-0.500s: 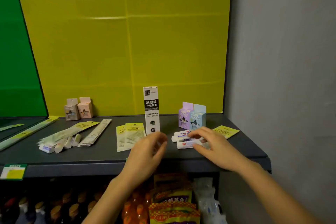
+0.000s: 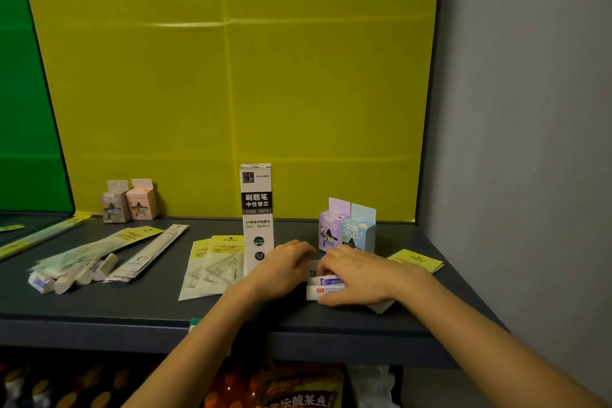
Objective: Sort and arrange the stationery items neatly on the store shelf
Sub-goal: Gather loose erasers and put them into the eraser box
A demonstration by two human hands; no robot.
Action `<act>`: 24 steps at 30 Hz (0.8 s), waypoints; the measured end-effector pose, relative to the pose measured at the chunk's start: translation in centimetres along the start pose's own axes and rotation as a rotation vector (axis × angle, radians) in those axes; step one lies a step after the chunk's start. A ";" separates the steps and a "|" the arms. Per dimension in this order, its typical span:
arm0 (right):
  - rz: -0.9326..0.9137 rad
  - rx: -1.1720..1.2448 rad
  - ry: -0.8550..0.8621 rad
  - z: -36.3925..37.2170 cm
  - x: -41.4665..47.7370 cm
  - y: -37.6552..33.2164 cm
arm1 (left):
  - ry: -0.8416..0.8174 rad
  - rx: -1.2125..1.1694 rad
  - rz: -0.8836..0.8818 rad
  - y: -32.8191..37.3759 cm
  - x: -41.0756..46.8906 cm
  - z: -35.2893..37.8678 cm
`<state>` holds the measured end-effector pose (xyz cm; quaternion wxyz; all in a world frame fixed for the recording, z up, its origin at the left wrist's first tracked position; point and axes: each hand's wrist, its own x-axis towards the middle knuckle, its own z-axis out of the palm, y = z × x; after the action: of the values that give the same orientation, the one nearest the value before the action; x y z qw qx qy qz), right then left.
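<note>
Small white erasers (image 2: 326, 285) with blue and red labels lie stacked near the front of the dark shelf (image 2: 132, 305), just right of a tall upright white refill box (image 2: 257, 215). The right hand (image 2: 356, 276) cups over them, fingers curled on their top and sides. The left hand (image 2: 281, 267) rests loosely bent against their left end. Purple and blue boxes (image 2: 346, 230) stand behind.
</note>
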<state>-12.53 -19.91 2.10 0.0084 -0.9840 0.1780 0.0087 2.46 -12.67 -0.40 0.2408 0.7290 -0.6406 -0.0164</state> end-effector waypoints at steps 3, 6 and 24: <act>-0.013 -0.013 0.004 0.2 0.5 -0.2 | -0.016 -0.027 -0.013 -0.4 0.3 0.2; -0.044 -0.055 0.033 0.4 0.8 -0.4 | -0.030 -0.073 -0.017 -0.5 0.4 0.3; -0.101 0.157 0.119 -2.9 -0.4 1.3 | -0.265 -0.077 -0.020 0.3 1.4 -0.1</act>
<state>-13.34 -21.03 5.02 0.0751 -0.9867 0.1287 -0.0643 2.44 -14.00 0.25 0.1817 0.7169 -0.6585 -0.1396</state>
